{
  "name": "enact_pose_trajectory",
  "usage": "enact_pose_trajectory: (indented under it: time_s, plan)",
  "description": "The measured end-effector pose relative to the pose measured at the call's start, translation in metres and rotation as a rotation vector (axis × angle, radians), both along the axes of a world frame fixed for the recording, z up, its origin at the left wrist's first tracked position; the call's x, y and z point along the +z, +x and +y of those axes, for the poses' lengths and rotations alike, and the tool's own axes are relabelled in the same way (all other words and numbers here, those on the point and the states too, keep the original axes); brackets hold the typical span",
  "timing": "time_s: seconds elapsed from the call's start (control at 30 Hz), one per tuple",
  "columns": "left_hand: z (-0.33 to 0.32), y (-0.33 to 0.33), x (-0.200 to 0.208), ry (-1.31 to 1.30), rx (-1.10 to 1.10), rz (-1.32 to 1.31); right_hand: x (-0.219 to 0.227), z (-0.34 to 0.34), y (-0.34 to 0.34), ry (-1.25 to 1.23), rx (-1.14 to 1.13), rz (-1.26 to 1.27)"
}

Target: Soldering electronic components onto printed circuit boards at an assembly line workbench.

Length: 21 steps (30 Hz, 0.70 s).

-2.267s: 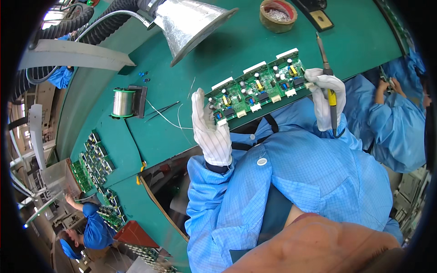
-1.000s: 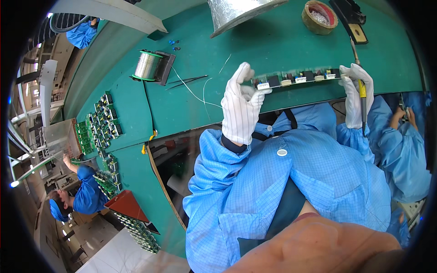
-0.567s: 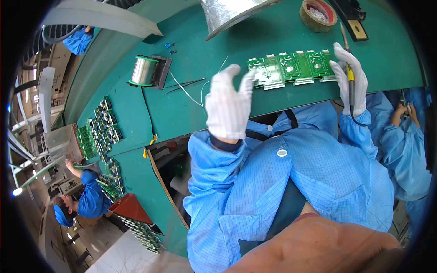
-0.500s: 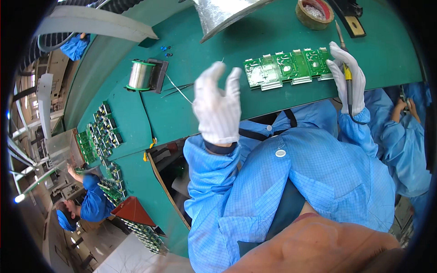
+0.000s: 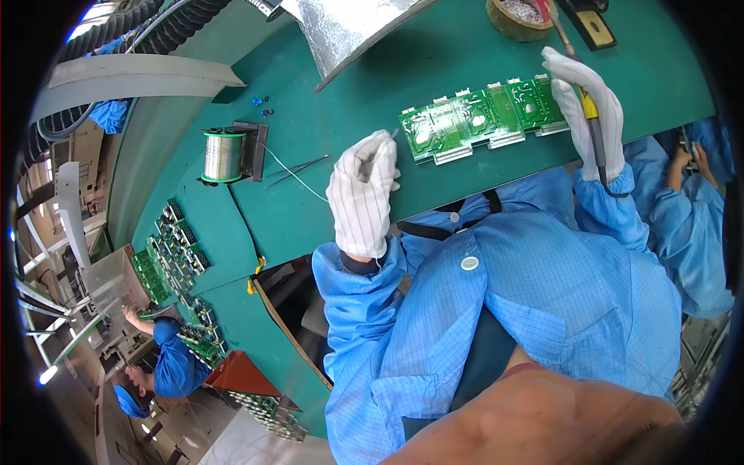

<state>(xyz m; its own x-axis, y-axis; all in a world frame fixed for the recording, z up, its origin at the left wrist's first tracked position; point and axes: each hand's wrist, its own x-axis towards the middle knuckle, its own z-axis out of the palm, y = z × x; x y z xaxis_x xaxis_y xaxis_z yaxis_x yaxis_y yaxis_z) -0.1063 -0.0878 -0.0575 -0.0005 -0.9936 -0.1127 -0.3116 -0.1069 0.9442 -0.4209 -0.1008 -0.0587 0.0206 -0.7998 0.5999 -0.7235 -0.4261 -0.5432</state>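
My left hand [image 5: 360, 194], in a white striped glove, is closed in a pinch beside the left end of a green circuit board panel [image 5: 490, 120]. Solder wire [image 5: 306, 184] runs into it from a spool [image 5: 223, 157] on a dark stand, and a short end pokes out past the fingertips. My right hand [image 5: 608, 128], gloved too, grips a soldering iron [image 5: 592, 112] with a yellow and black handle near the panel's right end. The iron's metal shaft slants up and away, over the roll of tape. Tweezers [image 5: 301, 170] lie between spool and left hand.
At the far right are a tape roll [image 5: 521, 22] with small bits inside and an iron stand [image 5: 593, 27]. A foil-covered piece [image 5: 341, 35] overhangs the far side. Populated boards [image 5: 180, 248] line the left, where a co-worker [image 5: 174, 356] sits. Small blue parts [image 5: 261, 101] lie near the spool.
My left hand's fingers, spread apart before, have come together in a pinch. The soldering iron's tip has swung farther up and left. The whole view has shifted slightly.
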Motion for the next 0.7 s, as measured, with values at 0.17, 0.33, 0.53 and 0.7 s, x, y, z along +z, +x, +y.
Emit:
enact_pose_trajectory:
  time_s: [0.17,0.33,0.53,0.7]
  plan:
    - [0.000,0.001,0.005,0.044,-0.130,0.059,-0.010,0.015,0.004,0.049,-0.036,0.020]
    - [-0.007,-0.001,0.006,0.059,-0.185,0.068,-0.021,0.013,0.013,0.075,0.001,0.012]
    - [-0.009,-0.002,0.002,0.068,-0.117,0.078,-0.015,-0.005,0.020,0.072,0.087,0.043]
    - [-0.016,0.010,-0.003,-0.167,-0.136,-0.050,0.003,-0.007,0.006,-0.017,0.047,-0.032]
